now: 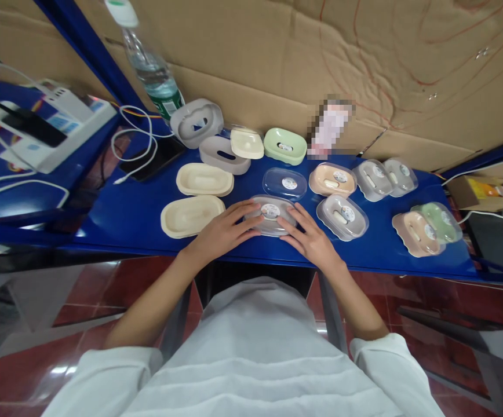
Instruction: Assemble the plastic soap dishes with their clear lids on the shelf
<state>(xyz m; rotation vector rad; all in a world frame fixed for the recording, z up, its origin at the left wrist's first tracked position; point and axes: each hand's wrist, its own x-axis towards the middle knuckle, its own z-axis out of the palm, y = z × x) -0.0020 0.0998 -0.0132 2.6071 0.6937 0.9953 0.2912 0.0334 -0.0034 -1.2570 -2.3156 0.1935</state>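
A grey soap box (273, 229) with a clear, labelled lid sits at the front of the blue table, between my two hands. My left hand (229, 227) grips its left end, fingertips resting on the lid. From the right, my right hand (307, 234) holds the other end with fingers spread over the lid's edge. Just behind lies a loose clear lid (277, 183) with a round sticker. Two cream soap box bases (193, 216) stand left of my left hand. Beyond my right hand is a lidded grey soap box (343, 219), with a lidded peach one (332, 180) behind it.
Grey trays (197, 123), a cream piece (247, 143) and a green tray (285, 146) stand at the back. More lidded boxes (421, 233) are at right. A water bottle (151, 72), white cable (141, 145) and power strip (62, 136) occupy the left. Cardboard (251, 58) walls the back.
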